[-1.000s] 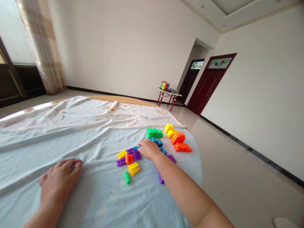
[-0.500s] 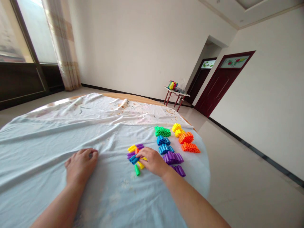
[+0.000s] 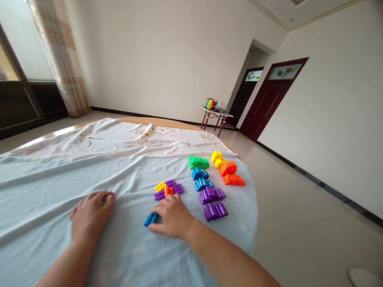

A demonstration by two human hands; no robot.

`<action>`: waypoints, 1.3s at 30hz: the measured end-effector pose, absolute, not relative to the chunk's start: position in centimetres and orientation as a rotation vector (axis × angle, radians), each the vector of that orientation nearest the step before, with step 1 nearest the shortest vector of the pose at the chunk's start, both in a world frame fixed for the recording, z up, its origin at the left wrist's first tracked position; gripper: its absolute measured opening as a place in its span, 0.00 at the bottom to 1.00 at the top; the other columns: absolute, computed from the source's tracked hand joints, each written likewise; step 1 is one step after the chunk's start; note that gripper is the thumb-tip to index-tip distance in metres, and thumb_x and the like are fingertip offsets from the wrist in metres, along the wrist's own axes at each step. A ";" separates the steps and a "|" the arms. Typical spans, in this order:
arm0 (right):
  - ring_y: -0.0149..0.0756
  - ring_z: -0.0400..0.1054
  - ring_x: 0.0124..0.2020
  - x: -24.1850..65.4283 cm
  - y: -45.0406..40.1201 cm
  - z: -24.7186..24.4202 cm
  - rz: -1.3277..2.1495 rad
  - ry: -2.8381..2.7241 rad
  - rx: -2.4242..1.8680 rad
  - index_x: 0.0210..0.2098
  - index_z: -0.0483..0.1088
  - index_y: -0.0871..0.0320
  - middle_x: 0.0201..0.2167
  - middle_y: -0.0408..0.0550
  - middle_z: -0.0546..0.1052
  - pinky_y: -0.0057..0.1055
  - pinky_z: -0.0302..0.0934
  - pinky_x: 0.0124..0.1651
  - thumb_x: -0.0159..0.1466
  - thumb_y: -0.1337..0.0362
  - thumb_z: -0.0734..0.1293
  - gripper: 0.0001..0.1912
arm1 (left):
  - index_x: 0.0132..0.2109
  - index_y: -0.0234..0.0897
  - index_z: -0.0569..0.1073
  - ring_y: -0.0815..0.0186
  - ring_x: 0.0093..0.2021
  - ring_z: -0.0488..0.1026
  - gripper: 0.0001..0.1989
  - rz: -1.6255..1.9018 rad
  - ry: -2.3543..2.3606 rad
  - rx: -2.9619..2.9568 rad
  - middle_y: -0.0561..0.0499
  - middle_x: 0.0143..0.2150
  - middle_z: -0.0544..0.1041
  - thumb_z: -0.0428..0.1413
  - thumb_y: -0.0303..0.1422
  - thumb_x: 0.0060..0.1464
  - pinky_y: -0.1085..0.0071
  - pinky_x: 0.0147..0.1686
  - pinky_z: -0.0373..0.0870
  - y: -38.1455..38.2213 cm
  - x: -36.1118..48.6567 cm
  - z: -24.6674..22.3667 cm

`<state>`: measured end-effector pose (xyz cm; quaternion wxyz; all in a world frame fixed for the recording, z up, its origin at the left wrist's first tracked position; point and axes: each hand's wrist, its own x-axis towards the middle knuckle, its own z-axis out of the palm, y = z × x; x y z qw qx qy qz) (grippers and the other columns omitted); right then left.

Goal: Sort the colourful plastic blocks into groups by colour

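My left hand rests on the light blue cloth with its fingers curled and close together; nothing shows in it. Farther right, my right hand has thumb and index finger at either side of two blue tubes on the cloth. Just beyond its knuckles lies a small loose group with purple tubes, yellow tubes and orange tubes. Whatever lies beneath the right palm is hidden. To its right are purple stacks, blue stacks, a green stack, yellow stacks and orange stacks.
The tablecloth is wrinkled, with a white patterned cloth over the far part of the round table. Beyond stand a small side table with a colourful bag and a dark red door. A curtain hangs at the left.
My right hand has moved nearer and to the left with the blue tubes, away from the mixed group. The green tube in front of that group is no longer visible. The view has shifted slightly.
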<state>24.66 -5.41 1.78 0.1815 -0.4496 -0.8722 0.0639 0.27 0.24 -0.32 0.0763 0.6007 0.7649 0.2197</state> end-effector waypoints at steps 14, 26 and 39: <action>0.31 0.68 0.36 38.8 -2.4 8.0 0.457 -2.040 -1.485 0.49 0.70 0.57 0.40 0.46 0.74 0.29 0.62 0.42 0.54 0.71 0.68 0.22 | 0.45 0.43 0.73 0.52 0.55 0.63 0.28 0.595 2.304 1.848 0.45 0.53 0.71 0.34 0.49 0.54 0.54 0.52 0.58 1.1 -0.5 -1.1; 0.30 0.67 0.33 44.9 0.7 4.6 0.630 -2.015 -1.774 0.50 0.70 0.59 0.32 0.43 0.74 0.27 0.62 0.37 0.52 0.74 0.69 0.25 | 0.45 0.43 0.73 0.52 0.55 0.63 0.29 0.554 2.313 1.829 0.46 0.53 0.71 0.32 0.50 0.54 0.53 0.52 0.57 1.0 -0.4 -0.8; 0.31 0.69 0.38 36.2 -3.3 7.3 0.371 -1.994 -1.391 0.44 0.71 0.57 0.40 0.47 0.76 0.28 0.63 0.43 0.61 0.69 0.62 0.13 | 0.46 0.41 0.73 0.53 0.56 0.62 0.26 0.580 2.303 1.796 0.44 0.54 0.70 0.36 0.47 0.55 0.53 0.54 0.56 0.5 0.3 0.1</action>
